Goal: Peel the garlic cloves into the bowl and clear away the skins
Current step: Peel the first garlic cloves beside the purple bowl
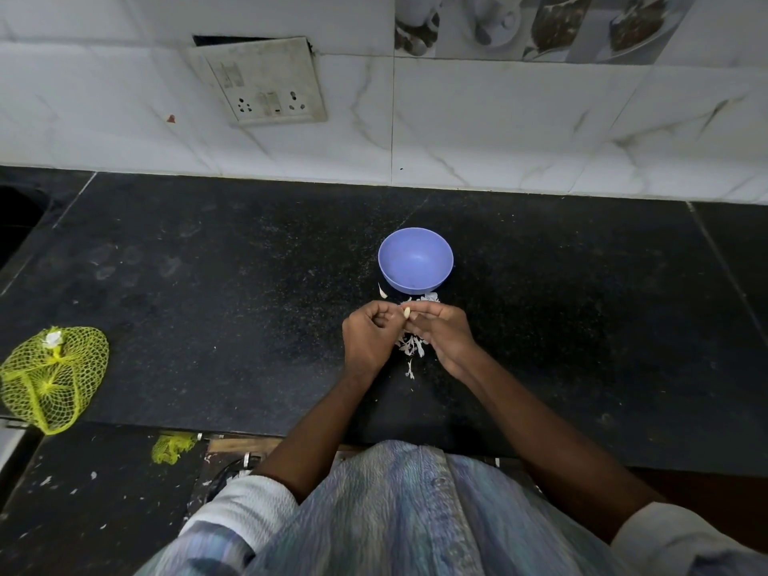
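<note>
A blue plastic bowl (415, 259) stands on the black counter, and its inside looks bare. Just in front of it my left hand (368, 336) and my right hand (442, 332) meet, fingers curled. Between their fingertips they pinch a pale garlic clove (407, 313). White garlic skins (411, 345) lie scattered on the counter under and between my hands, with more skins (426, 298) at the foot of the bowl. A single pale piece (382, 292) lies by the bowl's left side.
A yellow mesh bag (52, 378) lies at the counter's left front edge, and a scrap of yellow mesh (172, 446) lies lower down. A tiled wall with a switch and socket plate (266, 83) runs behind the black counter (208, 305).
</note>
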